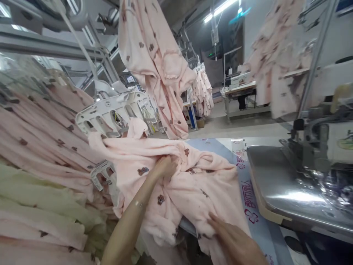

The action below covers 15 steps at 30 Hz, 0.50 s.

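a pink fleece garment (pixel 176 176) with small brown bear motifs lies bunched on the work table (pixel 217 145), left of the sewing machine bed (pixel 278 176). the left hand (pixel 165 166) is clenched on a fold at the garment's far middle; the right hand (pixel 234 239) lies flat and released on its near edge. a white hanger carrier (pixel 116 112) sits just beyond, with stacked pink pieces (pixel 41 140) at far left and another garment (pixel 157 62) hanging above. judged step: gathering and arranging the piece. the next move seems to call for a firm pinch and an even pull toward the machine.
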### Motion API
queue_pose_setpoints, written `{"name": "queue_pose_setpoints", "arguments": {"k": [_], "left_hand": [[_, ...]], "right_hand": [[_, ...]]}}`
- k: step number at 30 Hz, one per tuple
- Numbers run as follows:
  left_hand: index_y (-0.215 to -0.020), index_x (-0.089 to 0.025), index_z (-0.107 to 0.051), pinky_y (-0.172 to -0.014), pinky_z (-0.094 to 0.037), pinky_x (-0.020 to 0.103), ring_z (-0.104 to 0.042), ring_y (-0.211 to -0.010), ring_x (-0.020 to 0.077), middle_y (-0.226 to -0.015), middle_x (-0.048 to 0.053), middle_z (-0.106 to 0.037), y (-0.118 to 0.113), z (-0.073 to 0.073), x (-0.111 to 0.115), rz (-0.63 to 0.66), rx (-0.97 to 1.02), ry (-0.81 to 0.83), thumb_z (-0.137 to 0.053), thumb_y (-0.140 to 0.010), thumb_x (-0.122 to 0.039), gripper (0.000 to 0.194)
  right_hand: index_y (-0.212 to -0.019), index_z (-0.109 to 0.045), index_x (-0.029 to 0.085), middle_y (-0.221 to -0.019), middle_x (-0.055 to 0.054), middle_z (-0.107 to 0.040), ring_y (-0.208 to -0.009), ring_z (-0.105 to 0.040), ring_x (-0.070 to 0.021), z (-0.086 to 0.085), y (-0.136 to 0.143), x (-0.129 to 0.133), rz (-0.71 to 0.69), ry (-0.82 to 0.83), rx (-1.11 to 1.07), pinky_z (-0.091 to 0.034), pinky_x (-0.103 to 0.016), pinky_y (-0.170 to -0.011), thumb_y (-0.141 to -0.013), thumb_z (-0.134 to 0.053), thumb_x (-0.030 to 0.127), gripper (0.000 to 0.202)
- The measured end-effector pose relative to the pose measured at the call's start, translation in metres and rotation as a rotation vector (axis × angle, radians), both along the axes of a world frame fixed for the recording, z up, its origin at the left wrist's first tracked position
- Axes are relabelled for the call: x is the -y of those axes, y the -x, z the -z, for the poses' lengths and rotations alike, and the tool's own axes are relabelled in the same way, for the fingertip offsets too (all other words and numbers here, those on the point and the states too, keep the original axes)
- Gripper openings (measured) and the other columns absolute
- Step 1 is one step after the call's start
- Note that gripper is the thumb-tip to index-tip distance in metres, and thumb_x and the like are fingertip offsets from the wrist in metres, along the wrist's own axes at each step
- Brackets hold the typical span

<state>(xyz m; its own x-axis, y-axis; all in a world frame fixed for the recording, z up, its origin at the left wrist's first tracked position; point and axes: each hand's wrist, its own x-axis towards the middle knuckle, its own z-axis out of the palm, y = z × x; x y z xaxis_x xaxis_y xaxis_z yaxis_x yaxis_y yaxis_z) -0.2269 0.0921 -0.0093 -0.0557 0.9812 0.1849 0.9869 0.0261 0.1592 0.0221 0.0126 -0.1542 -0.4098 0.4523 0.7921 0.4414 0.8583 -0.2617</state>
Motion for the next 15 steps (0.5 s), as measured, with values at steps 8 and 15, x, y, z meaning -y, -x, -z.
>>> {"name": "queue_pose_setpoints", "arguments": {"k": [8, 15], "left_hand": [[-0.142, -0.017, -0.024, -0.099, -0.046, 0.042, -0.047, -0.122, 0.0283, -0.135, 0.014, -0.048, -0.114, 0.025, 0.127, 0.373, 0.173, -0.336, -0.067, -0.075, -0.036, 0.081], [-0.129, -0.017, -0.041, -0.105, -0.041, 0.035, -0.046, -0.122, 0.0210, -0.125, 0.009, -0.052, -0.168, 0.008, 0.103, 0.550, 0.369, -0.540, -0.044, -0.058, 0.001, 0.073]], "right_hand": [[-0.067, -0.052, 0.018, -0.057, 0.004, -0.050, -0.048, -0.047, -0.0075, -0.111, -0.045, -0.010, 0.064, 0.389, -0.301, -0.038, -0.014, -0.044, -0.095, -0.040, 0.041, 0.038], [-0.083, -0.064, 0.019, -0.062, -0.001, -0.055, -0.063, -0.058, -0.0150, -0.115, -0.098, 0.018, 0.379, 0.271, -0.377, -0.046, -0.019, -0.051, -0.084, -0.046, 0.063, 0.048]]}}
